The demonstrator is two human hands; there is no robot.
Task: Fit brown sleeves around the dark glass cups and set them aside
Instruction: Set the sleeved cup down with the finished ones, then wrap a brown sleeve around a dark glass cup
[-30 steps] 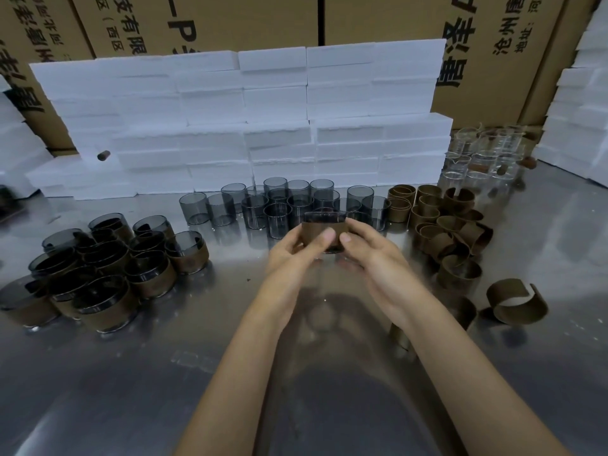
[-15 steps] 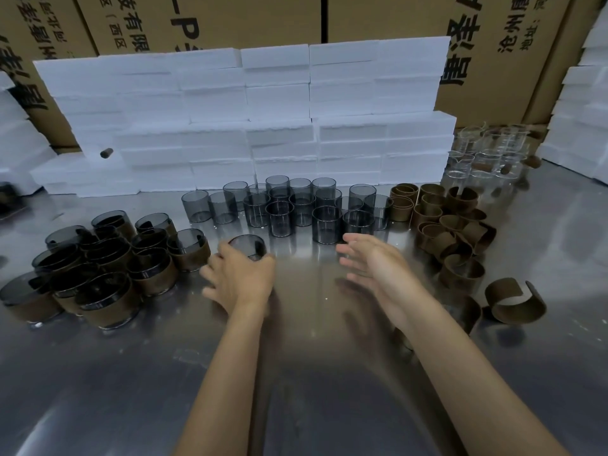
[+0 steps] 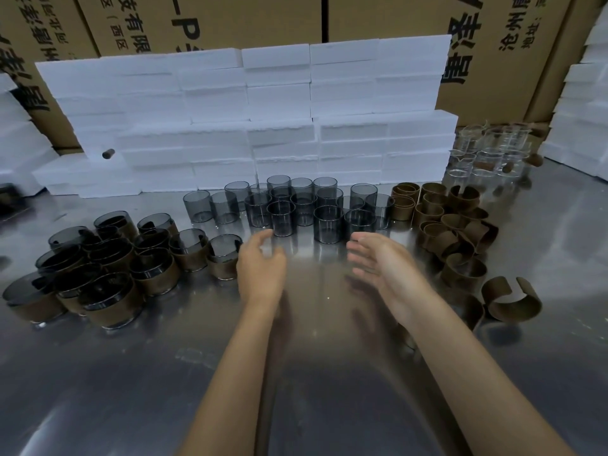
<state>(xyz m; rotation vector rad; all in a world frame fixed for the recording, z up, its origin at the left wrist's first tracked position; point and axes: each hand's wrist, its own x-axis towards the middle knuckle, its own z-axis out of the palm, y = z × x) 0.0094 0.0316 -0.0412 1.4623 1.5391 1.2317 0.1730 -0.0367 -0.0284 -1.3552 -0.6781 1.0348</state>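
Hands, left hand (image 3: 261, 268) and right hand (image 3: 383, 261), hover empty before dark cups (image 3: 289, 205).

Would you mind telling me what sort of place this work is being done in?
Probably a packing or assembly workshop: printed cardboard cartons line the back, white foam blocks are stacked before them, and batches of dark glass cups and brown sleeves cover a metal table.

At the left of the frame stand about twelve dark glass cups wearing brown sleeves (image 3: 98, 268). In the middle stand about sixteen bare dark glass cups (image 3: 296, 205). Two hands show.
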